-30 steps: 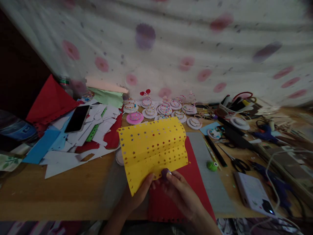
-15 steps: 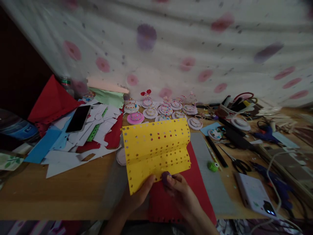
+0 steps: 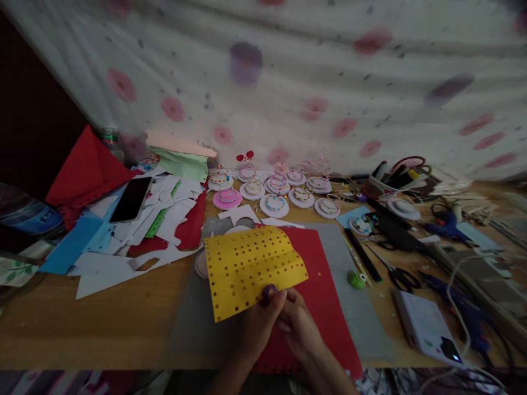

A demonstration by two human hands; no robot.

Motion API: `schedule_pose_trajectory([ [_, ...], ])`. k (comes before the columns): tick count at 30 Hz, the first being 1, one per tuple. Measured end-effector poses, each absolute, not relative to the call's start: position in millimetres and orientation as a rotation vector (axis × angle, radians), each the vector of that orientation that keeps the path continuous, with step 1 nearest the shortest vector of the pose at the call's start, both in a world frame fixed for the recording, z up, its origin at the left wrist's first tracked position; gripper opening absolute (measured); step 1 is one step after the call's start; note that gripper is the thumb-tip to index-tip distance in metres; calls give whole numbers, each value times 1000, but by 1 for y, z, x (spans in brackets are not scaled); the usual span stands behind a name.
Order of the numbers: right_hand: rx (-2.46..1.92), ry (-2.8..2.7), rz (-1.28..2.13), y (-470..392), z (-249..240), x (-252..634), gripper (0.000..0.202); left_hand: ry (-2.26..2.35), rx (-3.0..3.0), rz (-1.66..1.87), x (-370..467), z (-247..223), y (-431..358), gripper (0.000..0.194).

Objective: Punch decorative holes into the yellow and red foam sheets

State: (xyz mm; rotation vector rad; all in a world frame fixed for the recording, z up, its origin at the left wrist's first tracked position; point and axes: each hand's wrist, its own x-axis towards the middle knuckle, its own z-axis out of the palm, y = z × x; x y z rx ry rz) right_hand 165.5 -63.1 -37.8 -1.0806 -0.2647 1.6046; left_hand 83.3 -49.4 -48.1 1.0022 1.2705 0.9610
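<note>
A yellow sheet [image 3: 251, 263] pierced with rows of star-shaped holes is tilted in front of me, with its near edge in a small purple hole punch [image 3: 269, 291]. My left hand [image 3: 260, 326] is closed at the punch, its thumb pressed against it. Against the left thumb, my right hand [image 3: 300, 321] is also closed around the punch, its fingertips partly hidden. Beneath lies a red sheet [image 3: 329, 307] on a grey mat [image 3: 362, 312]. One tiny yellow star [image 3: 319, 274] rests on the red sheet.
Several decorated little paper hats [image 3: 274, 204] stand at the back. Paper scraps [image 3: 135, 236] and a phone [image 3: 132, 199] lie left. To the right are scissors [image 3: 401, 277], a glue gun [image 3: 463, 307], a white power bank [image 3: 426, 326] and a tool cup [image 3: 381, 186].
The yellow sheet has been lowered and tilted flatter, uncovering white paper behind it. My left hand has moved right, from the sheet's edge to the punch beside my right hand.
</note>
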Motion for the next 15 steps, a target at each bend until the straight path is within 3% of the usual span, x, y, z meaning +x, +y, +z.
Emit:
schedule_pose_trajectory([
  [15, -1056, -321, 1679, -65, -37, 167, 30, 1387, 685, 982, 67, -57, -39, 44],
])
